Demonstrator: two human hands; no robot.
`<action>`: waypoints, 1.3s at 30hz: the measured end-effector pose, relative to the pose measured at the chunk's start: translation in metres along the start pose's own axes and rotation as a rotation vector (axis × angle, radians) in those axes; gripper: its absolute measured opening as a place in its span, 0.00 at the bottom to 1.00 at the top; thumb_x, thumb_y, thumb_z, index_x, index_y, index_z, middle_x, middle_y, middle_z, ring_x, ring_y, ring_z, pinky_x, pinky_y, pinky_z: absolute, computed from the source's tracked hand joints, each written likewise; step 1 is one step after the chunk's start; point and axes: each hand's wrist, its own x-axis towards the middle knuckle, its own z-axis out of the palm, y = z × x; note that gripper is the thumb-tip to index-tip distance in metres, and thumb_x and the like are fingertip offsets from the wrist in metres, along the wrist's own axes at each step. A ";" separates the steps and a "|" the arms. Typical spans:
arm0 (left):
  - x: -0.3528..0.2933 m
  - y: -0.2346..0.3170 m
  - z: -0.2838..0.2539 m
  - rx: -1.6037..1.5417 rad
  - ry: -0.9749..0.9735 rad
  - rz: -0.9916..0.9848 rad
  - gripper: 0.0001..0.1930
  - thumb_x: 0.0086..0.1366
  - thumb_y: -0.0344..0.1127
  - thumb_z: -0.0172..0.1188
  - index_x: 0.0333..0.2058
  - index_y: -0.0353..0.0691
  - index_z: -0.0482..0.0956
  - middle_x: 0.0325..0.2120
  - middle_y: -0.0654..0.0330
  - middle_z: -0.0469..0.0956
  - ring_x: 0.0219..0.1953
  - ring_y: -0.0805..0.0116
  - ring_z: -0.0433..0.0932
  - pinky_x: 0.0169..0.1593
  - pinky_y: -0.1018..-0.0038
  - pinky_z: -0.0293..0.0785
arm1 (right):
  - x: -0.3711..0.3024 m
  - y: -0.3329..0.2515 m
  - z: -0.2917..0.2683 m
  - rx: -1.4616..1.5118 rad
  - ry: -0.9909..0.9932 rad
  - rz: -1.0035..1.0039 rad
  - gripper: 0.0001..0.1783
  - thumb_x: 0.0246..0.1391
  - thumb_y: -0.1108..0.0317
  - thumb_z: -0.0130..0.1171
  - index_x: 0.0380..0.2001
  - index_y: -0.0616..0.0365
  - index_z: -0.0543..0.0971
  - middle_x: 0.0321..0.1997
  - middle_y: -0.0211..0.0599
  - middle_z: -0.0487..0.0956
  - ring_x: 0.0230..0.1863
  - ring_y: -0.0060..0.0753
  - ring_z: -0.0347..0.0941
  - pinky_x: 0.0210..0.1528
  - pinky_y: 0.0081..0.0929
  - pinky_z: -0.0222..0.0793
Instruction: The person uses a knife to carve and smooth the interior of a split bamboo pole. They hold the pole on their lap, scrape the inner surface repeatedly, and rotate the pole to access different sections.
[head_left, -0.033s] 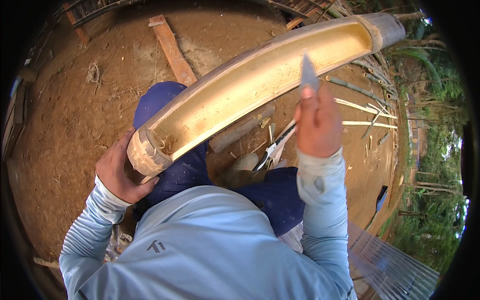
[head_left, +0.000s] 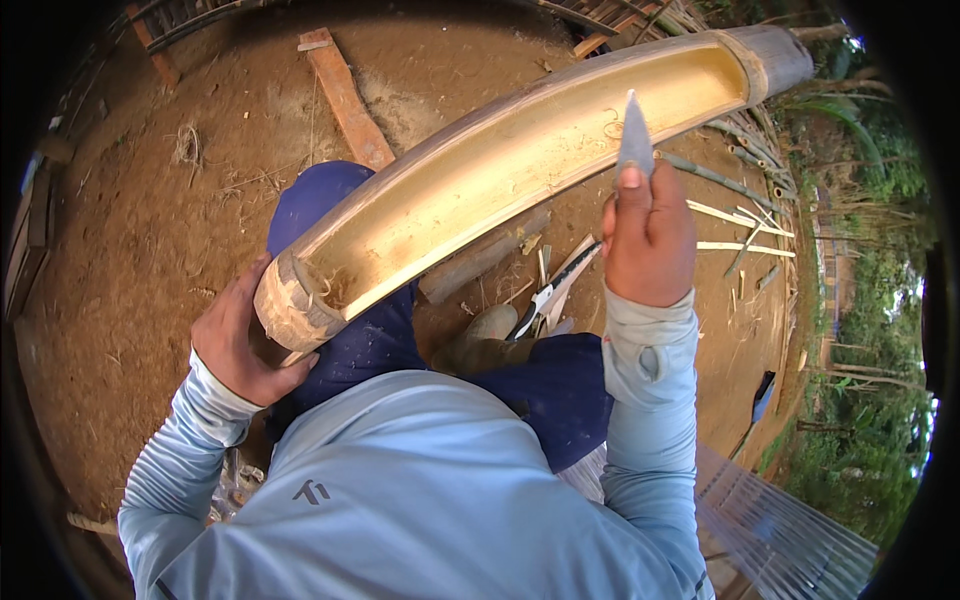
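Observation:
A thick bamboo section [head_left: 480, 190], cut open lengthwise like a trough, slants from my left thigh up to the far right. Its pale inner face carries thin curled shavings. My left hand [head_left: 243, 335] is closed round its near end, the thumb underneath and the fingers along the side. In my right hand [head_left: 652, 235] is a knife [head_left: 634, 140], its pointed blade directed away from me, the thumb lying at the base of the blade. The blade overlaps the trough's right-hand edge in the picture; whether it touches the bamboo I cannot tell. The handle is hidden in my fist.
A pruning saw [head_left: 545, 293] with a white and black handle lies by my foot, close to a short log [head_left: 485, 262]. A reddish plank [head_left: 345, 100] rests on the dirt ahead. Bamboo poles [head_left: 720, 172] and pale split strips [head_left: 745, 245] lie at right. Clear corrugated sheeting [head_left: 790, 525] is at lower right.
My right hand and the knife have moved slightly right and the knife tip a little farther away. A thin curl of shaving now shows beside the blade. My left hand stays put.

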 end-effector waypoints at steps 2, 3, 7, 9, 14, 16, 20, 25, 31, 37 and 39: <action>0.001 0.000 -0.001 -0.003 -0.002 -0.002 0.51 0.37 0.39 0.77 0.63 0.30 0.67 0.51 0.41 0.79 0.53 0.44 0.81 0.58 0.61 0.78 | -0.005 -0.003 0.005 0.018 -0.032 -0.011 0.18 0.73 0.57 0.48 0.31 0.59 0.71 0.17 0.36 0.71 0.19 0.34 0.69 0.24 0.34 0.64; 0.001 0.001 0.000 -0.005 -0.002 -0.003 0.51 0.37 0.39 0.77 0.63 0.30 0.67 0.51 0.41 0.79 0.53 0.44 0.81 0.58 0.61 0.78 | -0.021 -0.009 0.015 0.000 -0.090 -0.086 0.18 0.73 0.57 0.47 0.31 0.59 0.71 0.17 0.36 0.71 0.19 0.34 0.69 0.24 0.34 0.64; -0.001 0.001 0.000 -0.014 -0.012 -0.027 0.52 0.36 0.39 0.77 0.63 0.30 0.67 0.52 0.41 0.79 0.53 0.44 0.81 0.59 0.61 0.78 | -0.030 -0.017 0.020 -0.070 -0.133 -0.231 0.18 0.74 0.59 0.46 0.31 0.59 0.71 0.17 0.36 0.71 0.19 0.33 0.69 0.24 0.34 0.64; -0.001 0.000 -0.001 -0.033 -0.018 -0.031 0.52 0.36 0.38 0.78 0.63 0.30 0.67 0.53 0.41 0.79 0.54 0.44 0.81 0.59 0.60 0.77 | -0.019 -0.011 0.013 -0.090 -0.044 -0.103 0.16 0.72 0.59 0.49 0.31 0.59 0.70 0.18 0.43 0.70 0.20 0.44 0.70 0.24 0.39 0.64; -0.001 0.000 -0.001 -0.016 -0.013 0.000 0.52 0.37 0.38 0.77 0.64 0.29 0.66 0.54 0.40 0.77 0.56 0.44 0.80 0.61 0.61 0.75 | -0.028 -0.012 0.020 0.041 -0.028 -0.033 0.16 0.71 0.61 0.51 0.31 0.61 0.69 0.21 0.56 0.70 0.23 0.64 0.70 0.24 0.47 0.62; -0.001 0.000 -0.003 -0.010 -0.053 -0.007 0.53 0.38 0.38 0.76 0.65 0.26 0.63 0.57 0.39 0.76 0.59 0.44 0.78 0.64 0.62 0.73 | -0.021 -0.011 0.011 -0.033 -0.074 -0.034 0.15 0.71 0.61 0.51 0.31 0.60 0.69 0.21 0.55 0.71 0.24 0.64 0.70 0.25 0.47 0.63; -0.001 0.002 -0.004 -0.049 -0.020 -0.013 0.52 0.36 0.38 0.78 0.63 0.30 0.67 0.54 0.42 0.78 0.54 0.45 0.80 0.60 0.61 0.76 | 0.000 -0.008 -0.002 0.048 0.036 0.086 0.18 0.74 0.57 0.47 0.31 0.58 0.71 0.17 0.32 0.71 0.18 0.23 0.68 0.22 0.27 0.63; -0.007 0.002 -0.003 -0.023 -0.002 -0.015 0.52 0.36 0.38 0.78 0.63 0.30 0.67 0.54 0.42 0.78 0.54 0.46 0.81 0.59 0.61 0.77 | -0.033 -0.019 0.018 -0.021 -0.100 -0.008 0.14 0.71 0.60 0.50 0.34 0.59 0.71 0.21 0.51 0.73 0.24 0.59 0.73 0.26 0.46 0.67; 0.001 0.002 -0.004 -0.040 0.004 0.011 0.52 0.35 0.38 0.78 0.64 0.31 0.67 0.54 0.42 0.78 0.54 0.45 0.81 0.59 0.61 0.77 | -0.032 -0.019 0.023 -0.028 -0.098 -0.094 0.12 0.70 0.63 0.52 0.34 0.59 0.70 0.22 0.53 0.74 0.24 0.62 0.73 0.27 0.48 0.67; -0.001 0.000 -0.004 -0.033 0.010 0.008 0.52 0.35 0.38 0.78 0.63 0.31 0.68 0.53 0.41 0.79 0.53 0.45 0.81 0.58 0.61 0.77 | -0.013 -0.032 0.010 0.103 -0.114 0.196 0.11 0.70 0.65 0.52 0.34 0.60 0.70 0.22 0.56 0.74 0.25 0.66 0.73 0.27 0.50 0.67; 0.000 0.001 -0.004 -0.046 -0.011 -0.012 0.52 0.35 0.38 0.78 0.63 0.31 0.68 0.53 0.41 0.79 0.53 0.45 0.81 0.58 0.60 0.77 | -0.023 -0.036 0.019 0.042 -0.137 0.075 0.11 0.71 0.63 0.50 0.35 0.59 0.70 0.22 0.58 0.74 0.26 0.68 0.74 0.26 0.49 0.68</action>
